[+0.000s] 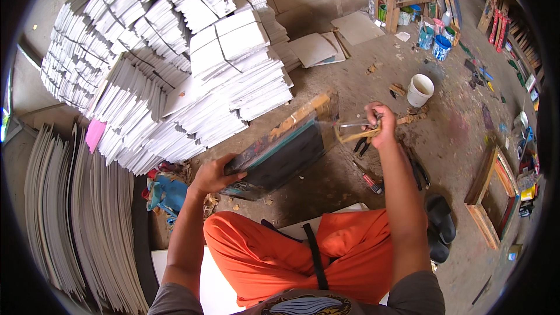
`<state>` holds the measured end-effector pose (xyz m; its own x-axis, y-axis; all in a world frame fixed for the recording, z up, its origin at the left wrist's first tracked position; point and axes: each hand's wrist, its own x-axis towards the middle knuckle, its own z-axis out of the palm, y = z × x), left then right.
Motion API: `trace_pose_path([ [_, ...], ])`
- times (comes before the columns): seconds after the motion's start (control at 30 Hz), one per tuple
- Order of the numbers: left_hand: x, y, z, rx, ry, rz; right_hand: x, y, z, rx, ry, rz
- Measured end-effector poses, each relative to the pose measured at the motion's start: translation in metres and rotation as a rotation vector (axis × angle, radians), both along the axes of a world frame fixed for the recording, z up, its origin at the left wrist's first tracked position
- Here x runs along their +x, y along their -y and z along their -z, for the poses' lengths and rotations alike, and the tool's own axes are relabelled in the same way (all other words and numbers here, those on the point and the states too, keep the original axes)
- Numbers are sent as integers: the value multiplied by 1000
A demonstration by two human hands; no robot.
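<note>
A wooden-edged rectangular frame with a dark panel and paint-stained, taped edges is tilted in front of my knees. My left hand grips its near left corner, thumb over the edge. Near its far right end, my closed right hand holds a tool with a thin metal shaft and a yellowish, bent strip or handle; its exact kind is blurred. Below that hand, black-handled pliers and a screwdriver with a red and clear handle lie on the floor.
Tall bundled stacks of white sheets rise at the far left. Grey boards stand upright at left. A white bucket stands beyond my right hand. Black sandals and an empty wooden frame lie at right.
</note>
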<state>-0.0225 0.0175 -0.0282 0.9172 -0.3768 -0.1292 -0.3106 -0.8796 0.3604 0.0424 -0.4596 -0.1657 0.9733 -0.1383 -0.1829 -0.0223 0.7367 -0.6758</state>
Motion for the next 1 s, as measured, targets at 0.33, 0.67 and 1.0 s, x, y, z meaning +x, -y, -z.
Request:
trace_pose_path([
  [0.33,10,27,16,34,77,91,-42,-125,-26,-1531,69,-35],
  [0.67,44,141,34,188,220,-3,-37,-126,-4,-1695,371,54],
  [1.0,55,137,31,253,173,4,-35,-41,56,-1727,483,117],
])
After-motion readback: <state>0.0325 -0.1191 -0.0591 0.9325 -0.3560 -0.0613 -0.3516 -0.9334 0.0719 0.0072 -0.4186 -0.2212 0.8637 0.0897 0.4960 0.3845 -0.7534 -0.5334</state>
